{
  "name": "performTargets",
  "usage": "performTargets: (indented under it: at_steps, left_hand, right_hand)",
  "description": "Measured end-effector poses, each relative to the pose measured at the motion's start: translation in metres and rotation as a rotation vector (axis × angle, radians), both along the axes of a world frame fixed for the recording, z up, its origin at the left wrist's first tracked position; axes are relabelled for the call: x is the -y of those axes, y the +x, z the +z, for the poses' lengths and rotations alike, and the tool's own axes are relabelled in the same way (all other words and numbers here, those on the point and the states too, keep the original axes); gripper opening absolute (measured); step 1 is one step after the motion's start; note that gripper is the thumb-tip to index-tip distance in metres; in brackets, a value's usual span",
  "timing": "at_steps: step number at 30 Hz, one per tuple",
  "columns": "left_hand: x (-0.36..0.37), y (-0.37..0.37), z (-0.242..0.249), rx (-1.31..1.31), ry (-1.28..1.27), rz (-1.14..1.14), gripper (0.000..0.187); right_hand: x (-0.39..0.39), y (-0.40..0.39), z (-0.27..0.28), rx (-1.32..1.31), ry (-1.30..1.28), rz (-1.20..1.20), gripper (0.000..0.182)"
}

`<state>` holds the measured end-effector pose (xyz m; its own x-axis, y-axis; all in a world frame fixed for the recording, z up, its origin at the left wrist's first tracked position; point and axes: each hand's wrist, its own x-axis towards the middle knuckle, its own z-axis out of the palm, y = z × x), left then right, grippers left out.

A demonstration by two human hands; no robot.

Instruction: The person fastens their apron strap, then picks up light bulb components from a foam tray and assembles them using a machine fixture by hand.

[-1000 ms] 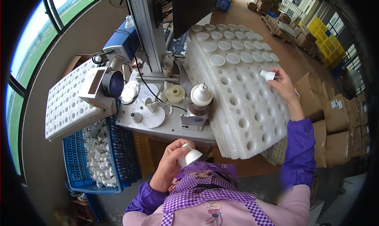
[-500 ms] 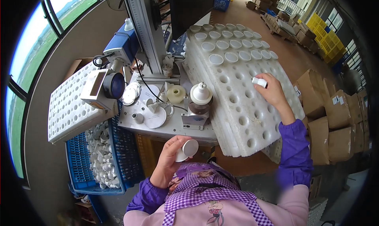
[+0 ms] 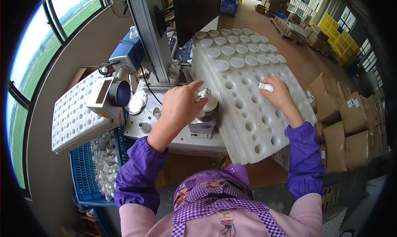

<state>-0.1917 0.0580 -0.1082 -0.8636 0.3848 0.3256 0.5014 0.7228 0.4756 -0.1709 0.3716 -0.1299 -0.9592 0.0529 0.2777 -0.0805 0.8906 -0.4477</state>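
Observation:
My left hand [image 3: 178, 106] is raised over the workbench with its fingers closed round a white LED spotlight bulb [image 3: 201, 113], mostly hidden behind the fingers. Just beyond them another white bulb [image 3: 210, 99] stands base-up on the metal holder [image 3: 202, 128]. Over the foam tray [image 3: 258, 127] at right, my right hand [image 3: 279, 95] pinches a small white bulb [image 3: 265, 87] by its base end; its other end is covered by my palm. Rows of white bulbs [image 3: 237, 63] sit face-up in the tray's far holes, while nearer holes have none.
A blue laser-marker box [image 3: 127, 51] with a dark round lens [image 3: 120, 93] overhangs the bench. A blue basket [image 3: 84, 171] of loose white bulb parts stands at left, under a second foam tray [image 3: 70, 113]. Cardboard boxes [image 3: 355, 117] are stacked at right.
My left hand has risen from near my apron to the holder, carrying its bulb forward. The right hand has shifted slightly left over the tray, still holding its bulb.

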Motion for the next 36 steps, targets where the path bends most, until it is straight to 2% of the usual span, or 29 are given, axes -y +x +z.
performTargets:
  at_steps: [1,4,6,7,9,10,12,16,18,25,28,30,34,36]
  left_hand:
    - [-0.005,-0.005,0.004,0.013,-0.172,-0.005,0.041]
    - [-0.015,-0.016,-0.003,-0.003,-0.2,-0.07,0.036]
    - [-0.017,-0.018,-0.005,-0.018,-0.198,-0.082,0.035]
    - [-0.015,-0.018,-0.005,-0.007,-0.182,-0.066,0.033]
    - [-0.008,-0.015,-0.004,0.004,-0.168,-0.046,0.031]
    - [-0.001,-0.01,-0.002,0.003,-0.093,-0.008,0.03]
    - [0.02,-0.001,-0.003,-0.035,0.026,0.032,0.028]
    - [0.063,0.019,-0.005,0.058,0.277,0.171,0.024]
    - [0.089,0.027,-0.014,0.095,0.376,0.25,0.022]
    - [0.195,0.062,-0.064,0.127,0.486,0.589,0.022]
    - [0.237,0.078,-0.087,0.094,0.479,0.676,0.023]
    - [0.264,0.089,-0.102,0.116,0.323,0.836,0.024]
    - [0.306,0.108,-0.135,0.131,0.24,0.936,0.027]
    - [0.313,0.117,-0.137,0.169,0.089,1.054,0.029]
  right_hand:
    - [0.0,0.001,0.002,-0.004,0.0,-0.009,0.025]
    - [0.007,0.005,0.008,-0.036,0.022,0.005,0.023]
    - [0.02,0.01,0.015,-0.225,0.033,0.058,0.023]
    - [0.029,0.011,0.02,-0.223,0.031,0.059,0.023]
    - [0.048,0.011,0.028,-0.232,-0.141,0.135,0.024]
    - [0.059,0.01,0.029,-0.234,-0.143,0.139,0.024]
    - [0.081,0.007,0.027,-0.028,-0.515,0.221,0.025]
    - [0.124,-0.005,0.009,-0.017,-0.53,0.307,0.024]
    - [0.137,-0.014,-0.001,-0.101,-0.482,0.337,0.024]
    - [0.15,-0.018,-0.012,-0.078,-0.34,0.276,0.025]
    - [0.152,-0.018,-0.014,-0.124,-0.401,0.271,0.026]
    - [0.15,-0.02,-0.015,-0.075,-0.408,0.274,0.025]
    - [0.149,-0.02,-0.009,0.008,-0.462,0.262,0.024]
    - [0.149,-0.024,-0.007,-0.026,-0.393,0.304,0.023]
